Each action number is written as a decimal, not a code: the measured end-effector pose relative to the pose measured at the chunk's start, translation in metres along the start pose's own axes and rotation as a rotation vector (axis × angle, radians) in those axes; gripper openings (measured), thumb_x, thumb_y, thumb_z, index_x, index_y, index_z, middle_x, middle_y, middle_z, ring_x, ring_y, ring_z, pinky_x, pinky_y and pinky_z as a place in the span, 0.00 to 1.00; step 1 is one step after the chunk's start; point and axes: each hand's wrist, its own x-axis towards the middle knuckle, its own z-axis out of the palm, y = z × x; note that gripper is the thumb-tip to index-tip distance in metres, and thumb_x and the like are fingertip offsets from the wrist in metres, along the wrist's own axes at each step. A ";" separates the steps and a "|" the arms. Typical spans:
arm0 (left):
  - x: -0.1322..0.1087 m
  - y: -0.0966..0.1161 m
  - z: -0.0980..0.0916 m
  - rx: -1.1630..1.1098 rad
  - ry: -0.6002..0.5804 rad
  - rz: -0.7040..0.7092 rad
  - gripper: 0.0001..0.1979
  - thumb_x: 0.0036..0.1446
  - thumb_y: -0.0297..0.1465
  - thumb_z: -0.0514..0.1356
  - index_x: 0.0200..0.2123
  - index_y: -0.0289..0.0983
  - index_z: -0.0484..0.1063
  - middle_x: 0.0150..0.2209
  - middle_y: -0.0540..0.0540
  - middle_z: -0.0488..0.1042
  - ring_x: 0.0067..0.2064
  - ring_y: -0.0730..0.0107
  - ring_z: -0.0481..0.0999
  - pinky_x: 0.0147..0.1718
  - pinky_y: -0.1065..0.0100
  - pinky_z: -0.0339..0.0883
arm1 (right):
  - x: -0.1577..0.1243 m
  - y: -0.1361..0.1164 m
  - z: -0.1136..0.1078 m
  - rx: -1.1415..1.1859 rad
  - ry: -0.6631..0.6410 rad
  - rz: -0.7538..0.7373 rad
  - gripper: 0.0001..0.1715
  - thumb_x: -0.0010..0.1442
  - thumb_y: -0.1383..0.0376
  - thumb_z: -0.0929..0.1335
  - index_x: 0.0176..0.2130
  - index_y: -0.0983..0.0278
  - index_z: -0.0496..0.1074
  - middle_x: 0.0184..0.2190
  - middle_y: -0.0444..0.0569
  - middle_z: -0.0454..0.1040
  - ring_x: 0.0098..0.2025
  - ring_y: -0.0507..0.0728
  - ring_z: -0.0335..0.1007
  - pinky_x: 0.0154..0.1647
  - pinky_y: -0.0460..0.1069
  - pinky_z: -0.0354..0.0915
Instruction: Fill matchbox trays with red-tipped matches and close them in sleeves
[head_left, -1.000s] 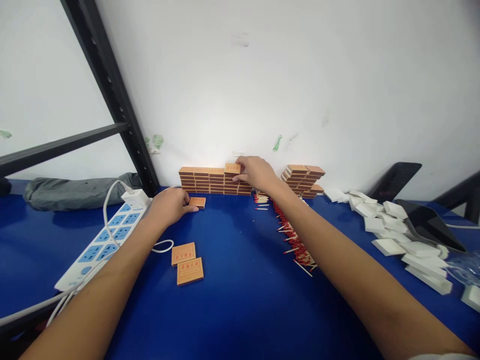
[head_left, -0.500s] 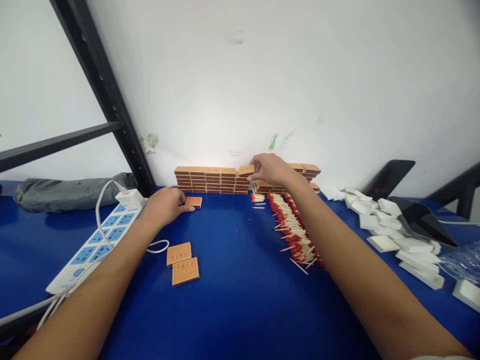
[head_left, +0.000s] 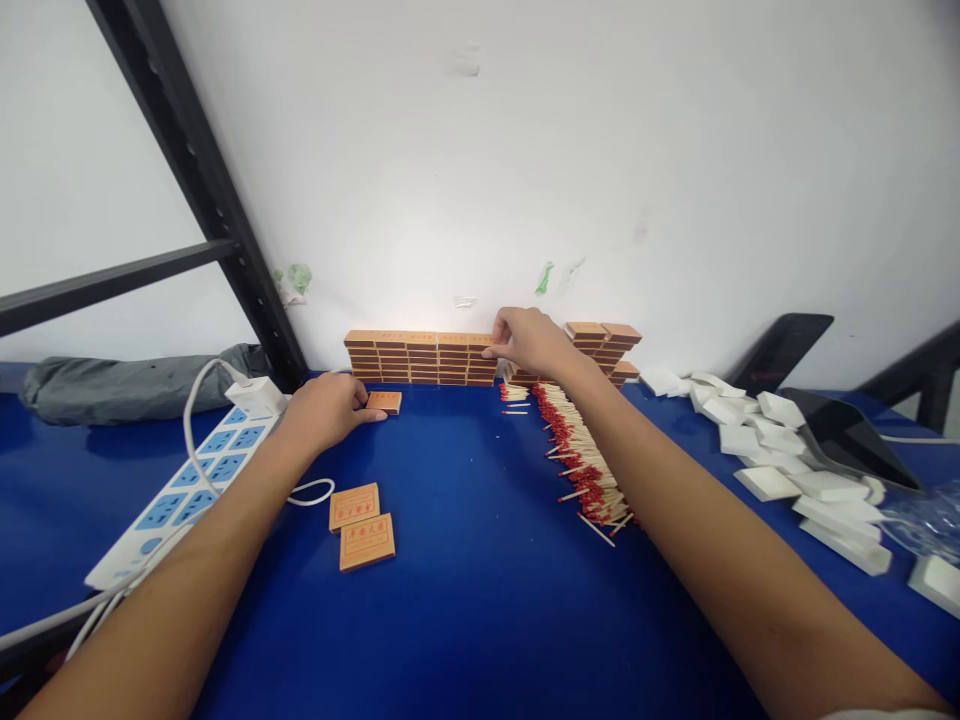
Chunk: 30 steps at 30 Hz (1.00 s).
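Observation:
My left hand (head_left: 330, 405) rests on the table with thumb and fingers closed about the left end of a lone orange matchbox (head_left: 385, 402). Against the wall stands a long stack of matchboxes (head_left: 420, 360), several layers high. At the right end of its top row, my right hand (head_left: 529, 340) pinches a matchbox (head_left: 481, 340) that sits level with its neighbours; the fingers partly cover its end. Below my right wrist lies a long heap of red-tipped matches (head_left: 581, 450), partly behind the forearm. Two more matchboxes (head_left: 367, 543) lie flat nearer me.
A lower, uneven matchbox stack (head_left: 611, 345) stands right of my right hand. White box-like pieces (head_left: 780, 450) lie scattered at the right, beside a dark tablet-like object (head_left: 847, 435). On the left are a power strip (head_left: 187, 490) with white cables and a grey rolled bundle (head_left: 135, 385).
My right hand has lowered the matchbox, which was tilted above the row, onto the top right end of the long stack. The left hand stays at its matchbox.

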 end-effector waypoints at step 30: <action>0.007 -0.005 0.014 -0.283 0.418 0.081 0.50 0.63 0.59 0.61 0.73 0.26 0.58 0.70 0.23 0.67 0.71 0.32 0.67 0.69 0.41 0.63 | -0.008 0.033 -0.029 -0.388 -0.193 -0.037 0.24 0.55 0.65 0.80 0.51 0.64 0.80 0.48 0.54 0.82 0.41 0.58 0.76 0.38 0.51 0.64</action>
